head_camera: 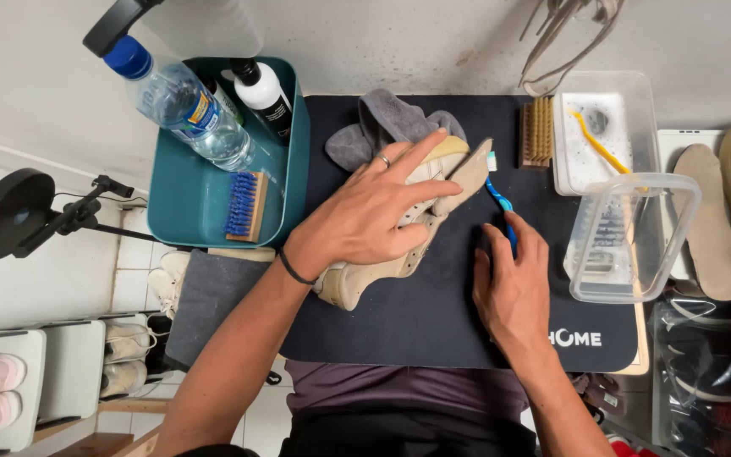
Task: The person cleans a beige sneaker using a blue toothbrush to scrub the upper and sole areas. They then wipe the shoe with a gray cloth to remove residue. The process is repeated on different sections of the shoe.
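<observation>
The person's left hand lies flat over a beige shoe in the middle of the dark mat, fingers spread wide and pressing down on it rather than curled round it. There is a ring on one finger and a dark band at the wrist. The shoe lies on its side, toe toward one o'clock, heel toward seven o'clock.

The right hand, at three o'clock from the shoe, holds a blue toothbrush. The fingers are closed round the handle, and the white bristle head points up to twelve o'clock, just beside the toe of the shoe; whether it touches, I cannot tell.

A grey cloth lies bunched at twelve o'clock from the shoe, partly under the left hand's fingertips. At one o'clock a wooden brush with pale bristles rests on the mat's far edge. Beyond it, at two o'clock, an open clear tub holds foamy water and a yellow brush. A second clear box lies tilted below it at three o'clock.

At ten o'clock a teal tray carries a water bottle with a blue cap, a white bottle with a black cap, and a blue-bristled brush. A folded grey towel sits at eight o'clock. Pale insoles and another shoe lie at the far right of the worktop.
</observation>
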